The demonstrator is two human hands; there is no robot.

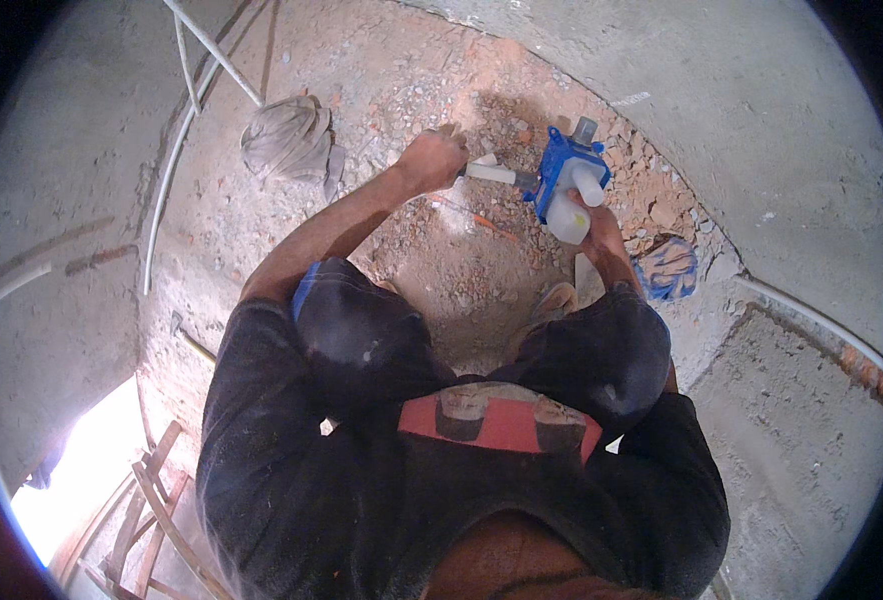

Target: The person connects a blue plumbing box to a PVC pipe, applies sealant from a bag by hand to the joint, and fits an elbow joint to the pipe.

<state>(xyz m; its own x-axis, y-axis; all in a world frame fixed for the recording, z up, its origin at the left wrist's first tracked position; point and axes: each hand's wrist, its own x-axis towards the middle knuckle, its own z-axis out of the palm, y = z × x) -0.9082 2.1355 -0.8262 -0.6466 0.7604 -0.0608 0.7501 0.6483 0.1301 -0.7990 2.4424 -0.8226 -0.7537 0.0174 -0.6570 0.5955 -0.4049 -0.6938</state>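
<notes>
I squat over a rubble-strewn floor. My left hand [433,160] is closed at the near end of a short white pipe [489,173], which runs right to a grey fitting on a blue plastic box [559,160]. Two rounded, translucent white covers [567,218] stick out of the box's front. Another grey fitting [584,130] projects from its far side. My right hand [601,232] holds the box from below by the white covers; its fingers are partly hidden behind them. Below the pipe, a thin orange-red strip [489,224] lies on the ground.
A crumpled grey cloth or bag [286,140] lies left, a blue-and-brown crumpled bag [667,268] right. Broken rubble [656,195] lines the right wall's foot. White pipes [173,185] run along the left wall. A hammer-like tool [193,338] and wooden frame [151,515] are at lower left.
</notes>
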